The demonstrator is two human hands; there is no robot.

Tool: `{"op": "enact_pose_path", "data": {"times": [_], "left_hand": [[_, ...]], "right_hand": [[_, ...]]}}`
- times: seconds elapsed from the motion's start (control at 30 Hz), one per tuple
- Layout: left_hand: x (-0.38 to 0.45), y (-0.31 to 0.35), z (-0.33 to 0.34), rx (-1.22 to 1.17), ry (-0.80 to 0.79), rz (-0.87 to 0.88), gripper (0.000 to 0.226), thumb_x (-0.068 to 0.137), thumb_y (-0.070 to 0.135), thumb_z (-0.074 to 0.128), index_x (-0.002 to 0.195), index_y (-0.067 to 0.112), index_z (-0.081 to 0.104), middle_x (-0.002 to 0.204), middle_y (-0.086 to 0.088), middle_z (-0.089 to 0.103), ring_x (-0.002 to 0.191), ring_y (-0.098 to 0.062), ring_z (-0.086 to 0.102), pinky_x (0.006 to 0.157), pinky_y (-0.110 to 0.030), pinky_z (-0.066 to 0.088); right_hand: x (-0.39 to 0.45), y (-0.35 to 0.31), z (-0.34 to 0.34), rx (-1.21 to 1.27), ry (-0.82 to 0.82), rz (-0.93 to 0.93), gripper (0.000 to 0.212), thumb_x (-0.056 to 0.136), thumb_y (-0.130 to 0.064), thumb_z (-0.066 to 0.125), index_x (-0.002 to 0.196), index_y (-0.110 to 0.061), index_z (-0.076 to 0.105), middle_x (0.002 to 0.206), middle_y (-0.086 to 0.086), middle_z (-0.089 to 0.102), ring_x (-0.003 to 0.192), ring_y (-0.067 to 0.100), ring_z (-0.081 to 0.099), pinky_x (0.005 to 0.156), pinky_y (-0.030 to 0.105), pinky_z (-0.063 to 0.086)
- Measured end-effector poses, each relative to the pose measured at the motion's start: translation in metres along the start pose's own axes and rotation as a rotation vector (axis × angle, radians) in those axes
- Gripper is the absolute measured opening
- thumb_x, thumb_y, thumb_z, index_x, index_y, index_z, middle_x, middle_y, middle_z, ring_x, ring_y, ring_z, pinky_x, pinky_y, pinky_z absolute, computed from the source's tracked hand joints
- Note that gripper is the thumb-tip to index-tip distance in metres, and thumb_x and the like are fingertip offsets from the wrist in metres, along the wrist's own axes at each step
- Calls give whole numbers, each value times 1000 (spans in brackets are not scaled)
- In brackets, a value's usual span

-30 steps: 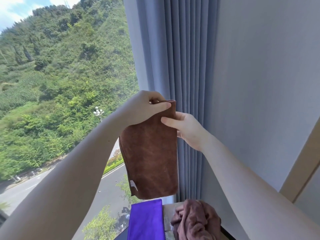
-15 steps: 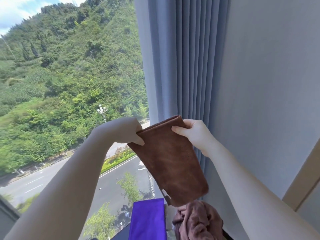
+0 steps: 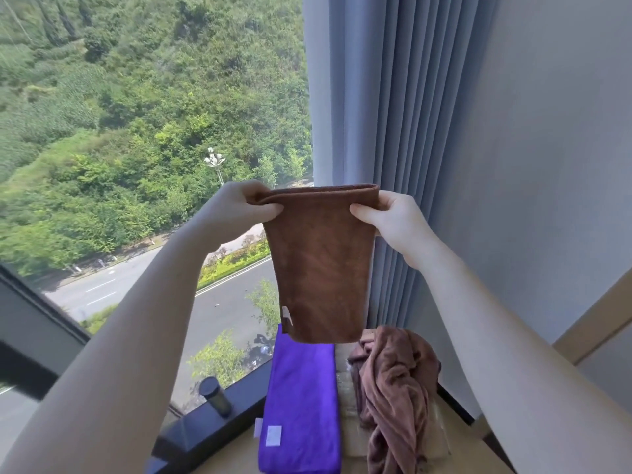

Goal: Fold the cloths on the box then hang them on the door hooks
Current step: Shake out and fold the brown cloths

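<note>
Above the box [image 3: 345, 398], plush folded brown cloth [image 3: 321, 261], top corners pinched by left hand [image 3: 236, 210] and right hand [image 3: 393, 217].

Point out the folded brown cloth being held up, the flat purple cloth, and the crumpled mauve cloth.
Folded brown terry cloth [image 3: 321, 265]: head view, middle of its hanging front face.
Flat purple microfibre cloth [image 3: 302, 405]: head view, centre of its top surface.
Crumpled mauve cloth [image 3: 396, 384]: head view, middle of the bunched heap.

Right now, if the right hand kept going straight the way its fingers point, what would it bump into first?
The right hand points leftward along the top of the brown cloth it pinches, so it would likely meet the left hand at the other corner first. Depth is hard to judge here.
</note>
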State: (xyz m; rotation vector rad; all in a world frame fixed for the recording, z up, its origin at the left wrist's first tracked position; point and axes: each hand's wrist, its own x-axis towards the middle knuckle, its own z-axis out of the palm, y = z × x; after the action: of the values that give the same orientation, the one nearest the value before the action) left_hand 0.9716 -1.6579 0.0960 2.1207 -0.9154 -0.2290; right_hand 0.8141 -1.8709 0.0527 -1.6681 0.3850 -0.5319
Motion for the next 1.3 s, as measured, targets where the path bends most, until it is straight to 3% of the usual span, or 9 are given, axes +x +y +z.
{"op": "enact_pose_path", "data": {"times": [0.1,0.23,0.33,0.47,0.73,0.97,1.07,1.2,1.3], "left_hand": [[-14,-17,5,-153,100,-17,8,90,24,76,88,31,73,79,9,72,76,-9,64,81,-33,54],[-35,-41,14,-188,127,-62,6,91,23,75,95,27,75,91,-5,77,92,-27,72,97,-53,56],[-52,-57,22,-195,108,-96,8,96,17,69,99,23,75,96,-7,77,95,-27,72,96,-46,58],[-76,-77,32,-247,65,-156,19,99,9,64,93,25,72,83,7,75,82,-11,71,84,-27,61],[-111,-89,27,-222,-168,-277,8,99,17,65,98,20,72,86,5,78,87,-13,75,82,-26,61],[-137,-112,28,-258,-371,-361,5,95,19,69,95,17,74,89,-2,78,88,-18,75,85,-31,60],[-138,-126,34,-289,-463,-403,7,96,20,70,97,14,74,92,-9,77,91,-21,76,90,-42,60],[-138,-143,45,-350,-516,-458,9,97,14,68,100,7,72,95,-14,77,92,-23,76,88,-34,61],[-136,-155,50,-363,-542,-474,10,97,13,68,101,5,71,97,-18,75,92,-23,76,86,-31,61]], "right_hand": [[-9,6,8,-34,-16,6,14,96,-21,73,99,-35,72,98,-18,76,88,-5,72,75,13,56],[-20,22,17,-88,-62,27,13,94,-20,74,101,-31,74,99,-15,77,90,-4,72,78,13,56],[-31,33,23,-177,-122,49,10,95,-21,73,101,-28,75,99,-13,77,89,-3,72,77,11,55],[-43,44,26,-273,-269,145,6,93,-20,73,97,-24,76,93,-7,77,88,5,73,84,22,58],[-64,48,35,-410,-630,370,6,89,-13,75,86,-18,73,74,-10,72,72,9,71,68,19,53],[-82,62,43,-425,-724,497,14,89,-7,73,79,-16,69,60,-14,66,56,2,65,52,8,44],[-83,71,49,-444,-748,552,9,89,-6,73,83,-13,70,66,-12,70,63,6,71,56,10,48],[-82,88,58,-434,-716,619,7,88,-4,72,86,-10,71,80,-2,76,78,16,78,66,18,56],[-80,102,63,-420,-681,660,6,89,-3,71,89,-9,70,76,-3,74,74,13,77,64,17,55]]}}
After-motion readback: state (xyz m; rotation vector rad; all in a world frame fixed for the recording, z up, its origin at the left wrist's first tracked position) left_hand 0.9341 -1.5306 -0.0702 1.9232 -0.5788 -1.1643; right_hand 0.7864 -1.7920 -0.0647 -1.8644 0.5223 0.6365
